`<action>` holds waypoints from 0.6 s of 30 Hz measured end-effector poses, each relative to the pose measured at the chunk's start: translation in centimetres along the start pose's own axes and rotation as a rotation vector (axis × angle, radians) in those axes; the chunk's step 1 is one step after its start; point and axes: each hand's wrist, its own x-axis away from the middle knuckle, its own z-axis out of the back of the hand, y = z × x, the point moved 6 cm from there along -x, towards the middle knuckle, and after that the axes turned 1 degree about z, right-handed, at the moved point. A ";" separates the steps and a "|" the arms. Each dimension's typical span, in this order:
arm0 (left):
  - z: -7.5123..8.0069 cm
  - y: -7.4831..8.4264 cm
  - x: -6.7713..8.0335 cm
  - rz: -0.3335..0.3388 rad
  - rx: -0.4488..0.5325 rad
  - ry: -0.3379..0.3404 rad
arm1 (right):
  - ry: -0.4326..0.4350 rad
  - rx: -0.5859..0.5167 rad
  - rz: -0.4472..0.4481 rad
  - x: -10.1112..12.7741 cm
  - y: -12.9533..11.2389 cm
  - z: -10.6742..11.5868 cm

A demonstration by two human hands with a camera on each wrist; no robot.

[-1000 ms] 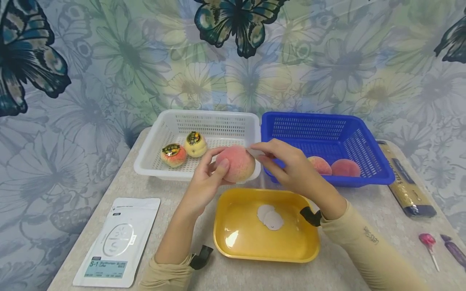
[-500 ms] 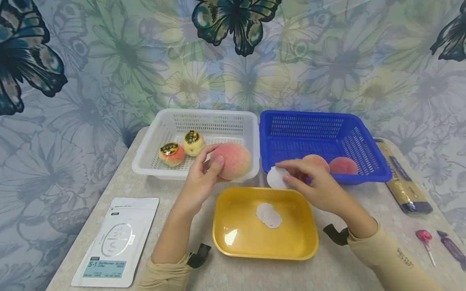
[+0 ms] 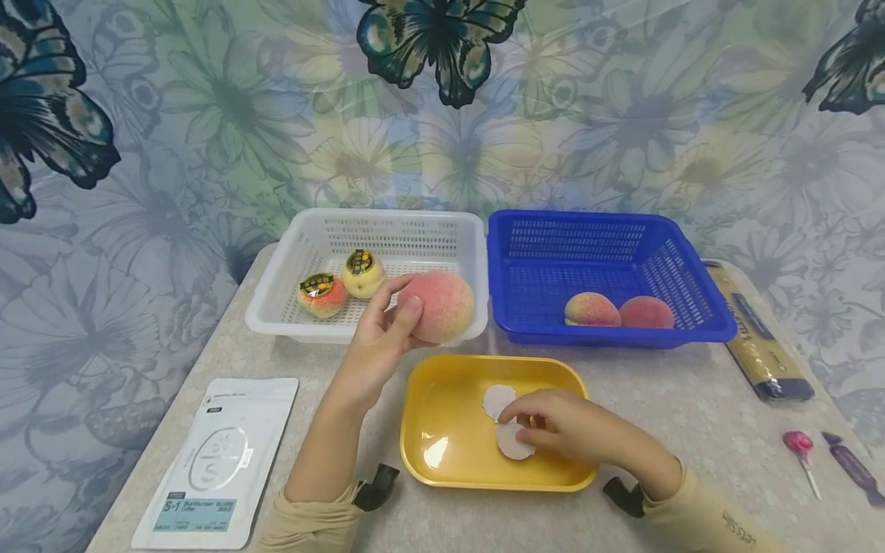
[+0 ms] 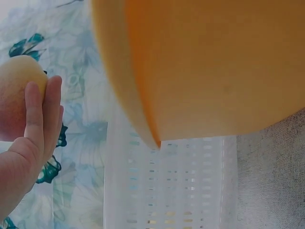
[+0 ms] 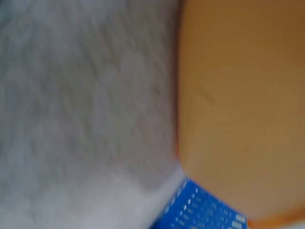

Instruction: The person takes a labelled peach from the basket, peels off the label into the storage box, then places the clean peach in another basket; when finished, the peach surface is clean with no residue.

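Pink-orange peach (image 3: 437,306) sits gripped in my left hand (image 3: 379,339), fingers curled round it, held just above the near rim of the white basket (image 3: 276,284) whose two labelled fruits lie to the left of my grip. My right hand (image 3: 567,426) is down in the yellow tray (image 3: 449,468), fingertips pinching a white paper disc (image 3: 513,442) beside another disc; beyond it, the blue basket (image 3: 691,261) holds two peaches.
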 end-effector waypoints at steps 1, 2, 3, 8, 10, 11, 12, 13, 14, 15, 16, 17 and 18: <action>0.0 0.0 0.0 0.003 -0.005 0.001 | -0.005 0.037 0.007 -0.2 0.0 -0.3; 0.0 0.0 0.0 0.005 -0.008 0.002 | -0.010 0.068 0.011 -0.3 -0.1 -0.6; 0.0 0.0 0.0 0.008 -0.010 0.003 | -0.013 0.098 0.018 -0.4 -0.2 -0.7; 0.2 -0.1 0.0 0.018 -0.007 0.012 | -0.033 0.192 0.007 -0.8 -0.4 -1.4; 0.2 -0.1 0.0 0.015 -0.006 0.012 | -0.041 0.220 0.003 -0.9 -0.4 -1.6; 0.2 -0.1 0.0 0.014 -0.005 0.011 | -0.043 0.237 0.014 -0.9 -0.5 -1.7; 0.2 -0.1 0.0 0.011 -0.005 0.009 | -0.049 0.250 0.018 -0.9 -0.5 -1.8; 0.2 -0.1 0.0 0.010 -0.005 0.008 | -0.052 0.266 0.028 -0.9 -0.5 -1.9; 0.2 -0.1 0.0 0.007 -0.005 0.007 | -0.053 0.283 0.038 -0.9 -0.5 -1.9; 0.2 0.0 0.0 0.005 -0.006 0.005 | -0.052 0.297 0.049 -0.9 -0.5 -2.0; 0.2 0.0 0.0 0.003 -0.006 0.004 | -0.049 0.311 0.062 -0.9 -0.5 -2.0; 0.2 0.1 0.0 0.002 -0.007 0.003 | -0.045 0.324 0.076 -0.9 -0.6 -2.0; 0.2 0.2 0.0 0.001 -0.007 0.002 | -0.042 0.335 0.079 -0.9 -0.6 -2.0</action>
